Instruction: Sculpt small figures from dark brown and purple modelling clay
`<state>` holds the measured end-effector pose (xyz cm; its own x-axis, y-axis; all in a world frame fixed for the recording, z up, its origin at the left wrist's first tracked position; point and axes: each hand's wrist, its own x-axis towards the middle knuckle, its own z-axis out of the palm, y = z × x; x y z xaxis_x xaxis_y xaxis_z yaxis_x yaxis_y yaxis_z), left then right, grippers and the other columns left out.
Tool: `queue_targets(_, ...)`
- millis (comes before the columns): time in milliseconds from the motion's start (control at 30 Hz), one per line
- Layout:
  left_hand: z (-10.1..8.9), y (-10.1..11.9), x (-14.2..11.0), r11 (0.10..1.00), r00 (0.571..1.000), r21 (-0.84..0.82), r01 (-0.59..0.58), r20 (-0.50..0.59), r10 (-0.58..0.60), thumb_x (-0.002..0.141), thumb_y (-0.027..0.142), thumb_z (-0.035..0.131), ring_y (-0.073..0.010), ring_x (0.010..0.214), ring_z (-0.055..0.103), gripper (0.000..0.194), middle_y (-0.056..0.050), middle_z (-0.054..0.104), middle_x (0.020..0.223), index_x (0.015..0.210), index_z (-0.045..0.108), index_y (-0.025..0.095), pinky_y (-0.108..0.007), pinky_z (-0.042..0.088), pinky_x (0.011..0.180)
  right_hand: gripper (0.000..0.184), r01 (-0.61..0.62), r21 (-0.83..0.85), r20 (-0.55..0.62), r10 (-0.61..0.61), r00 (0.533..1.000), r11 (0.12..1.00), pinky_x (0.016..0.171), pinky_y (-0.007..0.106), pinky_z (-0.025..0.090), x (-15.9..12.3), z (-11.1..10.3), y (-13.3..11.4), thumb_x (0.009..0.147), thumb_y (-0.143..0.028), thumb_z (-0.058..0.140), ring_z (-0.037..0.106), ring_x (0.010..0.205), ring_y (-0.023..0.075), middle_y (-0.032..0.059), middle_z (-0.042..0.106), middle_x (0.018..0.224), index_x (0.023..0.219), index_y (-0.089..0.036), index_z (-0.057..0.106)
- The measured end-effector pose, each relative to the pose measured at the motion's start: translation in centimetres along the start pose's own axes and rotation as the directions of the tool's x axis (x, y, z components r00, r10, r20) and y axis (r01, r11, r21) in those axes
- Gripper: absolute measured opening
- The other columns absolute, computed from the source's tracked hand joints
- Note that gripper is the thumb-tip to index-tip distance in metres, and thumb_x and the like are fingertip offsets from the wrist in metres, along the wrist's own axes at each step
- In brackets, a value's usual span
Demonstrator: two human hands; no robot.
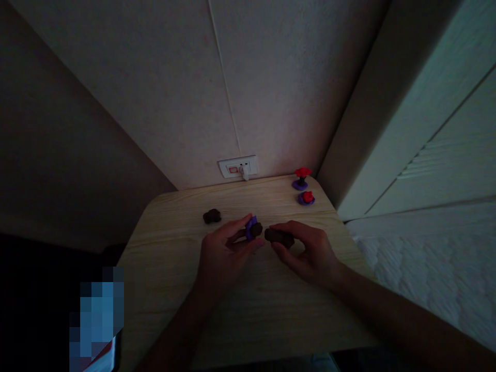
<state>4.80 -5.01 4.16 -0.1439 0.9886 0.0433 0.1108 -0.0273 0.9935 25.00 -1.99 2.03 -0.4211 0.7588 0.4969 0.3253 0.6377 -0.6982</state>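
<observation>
Between the thumb and fingers of my left hand (222, 253) is a purple clay-like piece (249, 225) with a dark brown lump (256, 229) on its right side. My right hand (312, 250) pinches a dark brown clay-like lump (279, 237), longer than it is wide. A small gap separates the two held pieces, which face each other above the table. Another dark brown lump (212, 216) lies beyond my left hand.
On the wooden table (186, 289), a red flower on a dark stem (303, 173) stands at the back right. Nearer is a red-and-purple piece (307, 198). A plug sits in the wall socket (237, 167). A wardrobe-like panel (422, 119) and quilted bedding (426, 274) are right.
</observation>
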Motion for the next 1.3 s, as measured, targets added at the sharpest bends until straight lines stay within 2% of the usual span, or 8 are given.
queue_targets(133,0.1,0.5,-0.8,0.995,0.998,0.076,-0.061,-0.008,0.062,0.078,0.026,0.079,-0.025,0.103,0.075,0.039,-0.009,0.075,0.12,0.117,0.075,0.019,-0.036,0.064,0.09,0.027,0.014,0.004,-0.024,-0.014,1.0,1.0,0.069,0.027,0.059,-0.1,0.2,0.3,0.088,-0.025,0.068,0.072,0.076,0.0168,0.0066,0.077,0.095,0.114,-0.019,0.067)
queue_targets(300,0.3,0.9,-1.4,0.991,0.993,0.099,-0.092,-0.06,0.098,0.078,0.023,0.079,-0.0228,0.094,0.077,0.037,-0.008,0.079,0.108,0.114,0.076,0.018,-0.031,0.066,0.082,0.024,0.093,0.05,-0.056,-0.09,0.994,0.994,0.065,0.024,0.057,0.3,0.1,-0.2,0.083,-0.017,0.069,0.07,0.071,0.0143,0.0049,0.076,0.088,0.107,-0.017,0.067)
queue_targets(433,0.3,1.2,-1.7,0.99,0.994,0.115,-0.086,-0.061,0.094,0.077,0.022,0.08,-0.0225,0.098,0.076,0.036,-0.007,0.079,0.11,0.113,0.077,0.019,-0.032,0.064,0.088,0.019,0.128,0.046,-0.042,-0.126,0.991,0.991,0.064,0.023,0.054,0.4,-0.1,-0.7,0.085,-0.016,0.067,0.066,0.067,0.0121,0.0037,0.072,0.082,0.104,-0.015,0.068)
queue_targets(667,0.2,1.1,-2.2,0.986,0.993,0.139,-0.094,-0.055,0.102,0.076,0.021,0.081,-0.0225,0.099,0.076,0.034,-0.007,0.079,0.111,0.11,0.079,0.02,-0.033,0.063,0.092,0.02,0.144,0.083,-0.019,-0.143,0.99,0.986,0.067,0.022,0.054,0.0,0.2,-0.6,0.087,-0.018,0.068,0.067,0.073,0.0126,0.0058,0.073,0.089,0.107,-0.014,0.067)
queue_targets(833,0.7,0.9,-2.7,0.998,0.996,0.051,-0.021,-0.086,0.025,0.073,0.022,0.084,-0.0234,0.097,0.077,0.041,-0.008,0.079,0.11,0.113,0.077,0.018,-0.032,0.064,0.087,0.019,0.119,0.086,-0.01,-0.119,0.993,0.989,0.062,0.021,0.052,-0.1,0.4,-0.6,0.085,-0.019,0.068,0.064,0.067,0.0115,0.0043,0.071,0.082,0.103,-0.013,0.065)
queue_targets(1000,0.8,0.7,-2.9,0.998,0.988,0.009,0.056,-0.147,-0.054,0.072,0.024,0.084,-0.0263,0.097,0.077,0.042,-0.009,0.079,0.108,0.113,0.077,0.016,-0.036,0.064,0.09,0.023,0.103,0.12,0.004,-0.104,0.995,0.987,0.062,0.021,0.052,-0.2,0.7,-0.8,0.083,-0.017,0.068,0.064,0.068,0.0115,0.0042,0.07,0.084,0.105,-0.014,0.063)
queue_targets(1167,0.3,0.9,-3.1,0.994,0.975,-0.016,0.108,-0.194,-0.109,0.072,0.024,0.083,-0.0257,0.094,0.078,0.042,-0.009,0.08,0.105,0.112,0.077,0.015,-0.034,0.065,0.086,0.043,0.269,0.134,0.011,-0.273,0.962,0.954,0.064,0.022,0.055,-0.3,0.7,-0.7,0.085,-0.009,0.06,0.064,0.075,0.013,0.0077,0.07,0.092,0.128,-0.014,0.06)
queue_targets(1300,0.0,1.4,-3.4,0.992,0.976,-0.016,0.127,-0.178,-0.127,0.071,0.022,0.083,-0.0244,0.089,0.078,0.039,-0.008,0.081,0.099,0.109,0.078,0.015,-0.032,0.066,0.083,0.045,0.353,0.009,0.059,-0.353,0.934,0.936,0.06,0.023,0.054,-0.7,0.8,-0.5,0.087,-0.012,0.059,0.065,0.074,0.0137,0.0087,0.069,0.094,0.132,-0.015,0.06)
